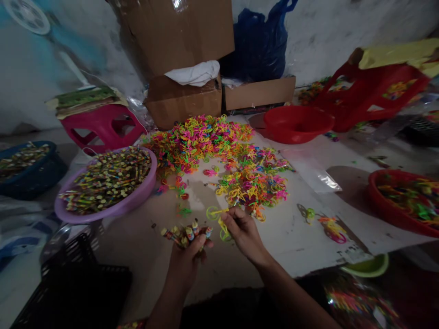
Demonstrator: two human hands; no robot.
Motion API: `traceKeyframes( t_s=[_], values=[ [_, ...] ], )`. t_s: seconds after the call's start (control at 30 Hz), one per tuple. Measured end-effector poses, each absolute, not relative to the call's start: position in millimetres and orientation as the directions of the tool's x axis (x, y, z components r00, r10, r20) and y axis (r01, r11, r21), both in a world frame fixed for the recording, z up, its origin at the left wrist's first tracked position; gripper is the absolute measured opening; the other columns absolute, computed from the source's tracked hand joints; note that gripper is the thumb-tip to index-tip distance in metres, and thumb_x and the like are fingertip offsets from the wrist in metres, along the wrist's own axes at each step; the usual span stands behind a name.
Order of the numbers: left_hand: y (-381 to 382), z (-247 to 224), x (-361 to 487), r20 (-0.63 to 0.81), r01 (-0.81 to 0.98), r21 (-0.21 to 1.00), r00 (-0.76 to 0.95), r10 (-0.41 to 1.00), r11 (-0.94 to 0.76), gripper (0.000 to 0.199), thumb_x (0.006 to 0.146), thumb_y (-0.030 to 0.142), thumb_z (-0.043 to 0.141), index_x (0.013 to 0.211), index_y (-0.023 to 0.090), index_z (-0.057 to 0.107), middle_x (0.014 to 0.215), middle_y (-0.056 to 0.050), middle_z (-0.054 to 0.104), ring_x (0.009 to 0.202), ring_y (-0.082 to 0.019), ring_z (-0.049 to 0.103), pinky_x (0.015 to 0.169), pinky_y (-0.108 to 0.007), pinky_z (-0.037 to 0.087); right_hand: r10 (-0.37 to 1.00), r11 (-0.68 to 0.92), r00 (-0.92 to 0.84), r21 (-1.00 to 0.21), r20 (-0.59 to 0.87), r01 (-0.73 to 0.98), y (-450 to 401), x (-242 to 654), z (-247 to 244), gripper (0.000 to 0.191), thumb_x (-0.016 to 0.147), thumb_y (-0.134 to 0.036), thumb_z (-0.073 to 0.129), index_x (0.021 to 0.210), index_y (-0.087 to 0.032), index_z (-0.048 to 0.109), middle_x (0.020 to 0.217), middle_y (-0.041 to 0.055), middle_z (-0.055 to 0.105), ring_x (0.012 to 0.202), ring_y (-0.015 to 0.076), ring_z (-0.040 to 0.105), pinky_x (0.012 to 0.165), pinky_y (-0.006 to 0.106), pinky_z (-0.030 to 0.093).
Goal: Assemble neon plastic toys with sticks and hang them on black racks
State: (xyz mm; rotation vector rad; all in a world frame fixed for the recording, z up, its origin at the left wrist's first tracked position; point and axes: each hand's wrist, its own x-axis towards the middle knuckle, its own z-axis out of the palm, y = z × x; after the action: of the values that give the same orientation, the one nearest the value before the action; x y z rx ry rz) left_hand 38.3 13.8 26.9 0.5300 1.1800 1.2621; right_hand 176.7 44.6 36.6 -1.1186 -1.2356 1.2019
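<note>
My left hand (187, 260) is wrapped round a bunch of short printed sticks (188, 234) with pale ends. Just to its right, my right hand (245, 230) pinches small yellow-green plastic pieces (216, 214), one of them ring-shaped, between thumb and fingers. The two hands are close together but apart. Beyond them lies a big heap of colourful plastic pieces (206, 137), with a looser pile (254, 178) nearer my right hand. A lilac basin (154, 171) full of similar printed sticks stands at the left.
Red basins stand at the back (298, 125) and right (372, 187). A black crate (89, 283) is at lower left, a pink stool (103, 125) behind the lilac basin. Cardboard boxes (185, 103) line the wall. Loose pieces (331, 226) and a clear bag (318, 176) lie at right.
</note>
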Motion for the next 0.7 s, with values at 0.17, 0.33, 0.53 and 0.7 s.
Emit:
traceKeyframes(
  t_s=[0.17,0.33,0.53,0.7],
  values=[
    [16,36,37,-0.592,-0.612,0.633,0.014,0.806,0.475,0.027,0.054,0.021,0.075,0.074,0.014,0.056,0.055,0.005,0.055,0.044,-0.005,0.053,0.026,-0.008,0.027,0.989,0.094,-0.111,-0.995,0.095,-0.021,45,173,27,0.037,0.079,-0.052,0.048,0.064,-0.018,0.045,0.055,-0.0054,0.037,0.05,0.0077,0.032,0.046,0.02,0.028],
    [16,37,32,-0.655,-0.683,0.444,0.195,0.73,0.58,0.004,0.07,0.009,0.058,0.07,0.011,0.054,0.059,0.0,0.056,0.042,-0.003,0.049,0.025,-0.005,0.026,0.983,0.084,-0.161,-0.995,0.093,-0.057,41,171,21,0.037,0.08,-0.053,0.047,0.066,-0.018,0.045,0.055,-0.005,0.038,0.05,0.0076,0.032,0.045,0.02,0.027],
    [15,37,35,-0.641,-0.758,0.364,0.218,0.736,0.541,0.017,0.081,0.005,0.042,0.071,0.01,0.054,0.058,0.0,0.051,0.042,-0.002,0.047,0.025,-0.004,0.027,0.985,0.131,-0.11,-0.991,0.135,-0.038,39,173,26,0.036,0.081,-0.05,0.046,0.065,-0.018,0.044,0.053,-0.0057,0.034,0.048,0.0071,0.029,0.044,0.02,0.025],
    [15,38,37,-0.656,-0.809,0.296,0.214,0.724,0.508,0.024,0.084,0.003,0.035,0.071,0.012,0.052,0.059,0.0,0.049,0.043,-0.002,0.048,0.024,-0.003,0.025,0.98,0.175,-0.102,-0.984,0.172,0.017,36,174,27,0.033,0.082,-0.046,0.046,0.064,-0.018,0.045,0.053,-0.0056,0.035,0.048,0.0071,0.031,0.044,0.019,0.027]
  ],
)
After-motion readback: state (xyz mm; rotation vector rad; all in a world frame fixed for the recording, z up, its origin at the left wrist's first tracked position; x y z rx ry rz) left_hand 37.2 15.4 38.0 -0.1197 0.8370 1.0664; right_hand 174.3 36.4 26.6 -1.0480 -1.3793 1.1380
